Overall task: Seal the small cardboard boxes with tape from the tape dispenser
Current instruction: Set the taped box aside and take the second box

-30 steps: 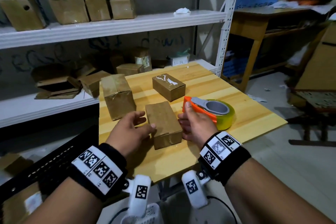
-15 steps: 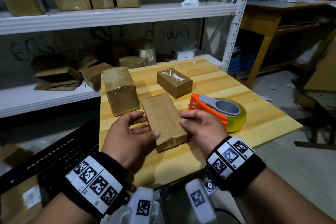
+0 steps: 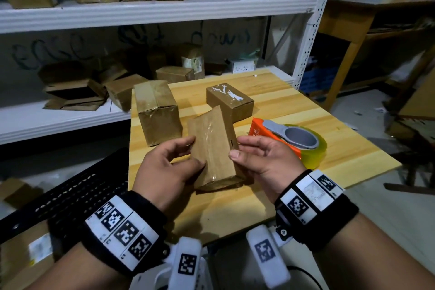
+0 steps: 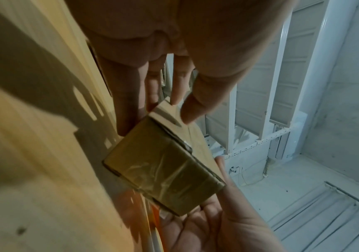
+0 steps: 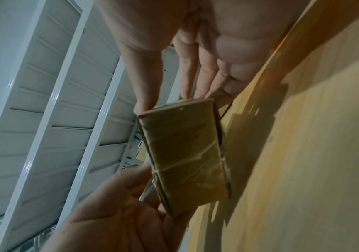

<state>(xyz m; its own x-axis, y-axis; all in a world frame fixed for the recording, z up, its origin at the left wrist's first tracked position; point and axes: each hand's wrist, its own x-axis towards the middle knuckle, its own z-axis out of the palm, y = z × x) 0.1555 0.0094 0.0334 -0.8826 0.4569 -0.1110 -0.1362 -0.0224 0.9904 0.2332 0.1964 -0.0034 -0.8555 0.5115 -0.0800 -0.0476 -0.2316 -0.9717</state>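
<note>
A small flat cardboard box [image 3: 213, 146] with clear tape along its top is tilted up off the wooden table [image 3: 294, 110], far end raised. My left hand [image 3: 173, 161] grips its left side, thumb on top. My right hand [image 3: 259, 155] holds its right edge between thumb and fingers. The left wrist view shows the taped end of the box [image 4: 163, 172]; the right wrist view shows the box [image 5: 185, 153] taped across. The orange tape dispenser [image 3: 292, 142] with a yellowish roll lies on the table just right of my right hand. Two more boxes stand behind: a tall one [image 3: 156, 110] and a low one [image 3: 229, 101].
White metal shelving [image 3: 150, 10] behind the table carries several cardboard boxes on both levels. A black perforated crate [image 3: 77, 193] sits low at the left. A wooden desk [image 3: 367, 19] stands at the right, with open floor beyond the table's right edge.
The box was lying flat on the table; both hands have taken it by its sides and tipped its far end up. My right hand came off the dispenser's side.
</note>
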